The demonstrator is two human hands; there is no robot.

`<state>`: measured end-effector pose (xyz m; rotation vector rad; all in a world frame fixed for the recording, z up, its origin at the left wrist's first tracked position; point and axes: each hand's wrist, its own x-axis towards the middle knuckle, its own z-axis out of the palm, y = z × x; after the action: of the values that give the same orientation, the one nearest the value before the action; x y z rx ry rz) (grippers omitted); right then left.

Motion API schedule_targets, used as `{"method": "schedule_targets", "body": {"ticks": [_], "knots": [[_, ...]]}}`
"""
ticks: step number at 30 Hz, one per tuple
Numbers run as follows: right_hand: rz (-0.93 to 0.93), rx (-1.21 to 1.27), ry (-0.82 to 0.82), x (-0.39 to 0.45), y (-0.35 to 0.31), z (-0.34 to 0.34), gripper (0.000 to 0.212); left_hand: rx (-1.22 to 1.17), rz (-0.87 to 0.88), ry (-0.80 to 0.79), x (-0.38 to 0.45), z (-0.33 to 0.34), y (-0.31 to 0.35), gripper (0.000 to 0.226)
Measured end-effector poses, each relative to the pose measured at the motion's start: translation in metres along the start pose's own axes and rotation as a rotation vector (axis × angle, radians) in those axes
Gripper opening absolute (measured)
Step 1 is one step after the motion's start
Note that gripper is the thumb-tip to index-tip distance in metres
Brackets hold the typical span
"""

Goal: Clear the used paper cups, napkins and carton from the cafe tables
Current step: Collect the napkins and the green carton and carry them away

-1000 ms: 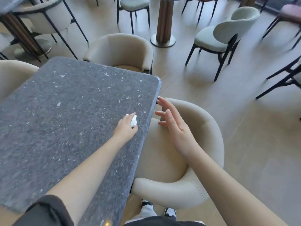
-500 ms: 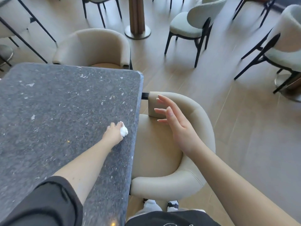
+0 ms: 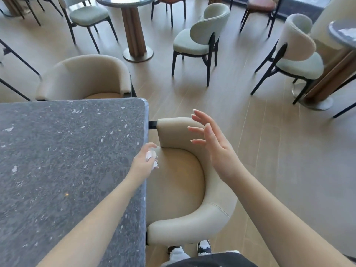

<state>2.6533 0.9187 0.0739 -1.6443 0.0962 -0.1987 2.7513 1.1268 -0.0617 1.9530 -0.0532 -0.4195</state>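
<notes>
My left hand [image 3: 143,162] is closed around a crumpled white napkin [image 3: 150,156], right at the right edge of the dark speckled stone table [image 3: 67,151]. A bit of the napkin sticks out between the fingers, over the gap beside the chair seat. My right hand [image 3: 212,143] hovers above the beige tub chair [image 3: 190,189], fingers spread and palm facing left, holding nothing. A white paper item [image 3: 346,32] lies on a round table at the far right edge, too blurred to identify.
A second beige tub chair [image 3: 84,78] stands at the table's far side. Green-seated chairs [image 3: 200,37] and a round pedestal table [image 3: 133,26] fill the wooden floor beyond. Another chair [image 3: 294,53] and a pedestal base stand at the right.
My left hand has slid the napkin rightward across the table to its edge. My right hand has lifted slightly and spread. The view has swung right.
</notes>
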Motion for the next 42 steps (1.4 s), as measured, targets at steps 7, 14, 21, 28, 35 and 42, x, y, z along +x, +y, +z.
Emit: {"method": "schedule_targets", "body": {"ticks": [7,14,21,28,35,42], "knots": [[-0.019,-0.011,0.145,-0.019,-0.012,-0.03,0.045,-0.248,0.264,-0.268,-0.028,0.048,0.116,0.022],[-0.014,-0.022,0.308,-0.05,-0.024,-0.076,0.043,-0.276,0.299,-0.384,-0.035,0.092,0.151,0.057],[-0.022,-0.025,0.463,-0.089,-0.029,-0.122,0.046,-0.262,0.38,-0.495,-0.05,0.139,0.18,0.058],[-0.016,-0.043,0.592,-0.139,-0.023,-0.177,0.056,-0.19,0.47,-0.618,-0.071,0.208,0.201,0.045],[0.003,-0.024,0.617,-0.189,-0.011,-0.233,0.062,-0.052,0.549,-0.718,-0.103,0.283,0.209,0.031],[-0.018,0.019,0.585,-0.226,-0.008,-0.286,0.066,-0.096,0.471,-0.774,-0.14,0.349,0.23,0.027]]}}
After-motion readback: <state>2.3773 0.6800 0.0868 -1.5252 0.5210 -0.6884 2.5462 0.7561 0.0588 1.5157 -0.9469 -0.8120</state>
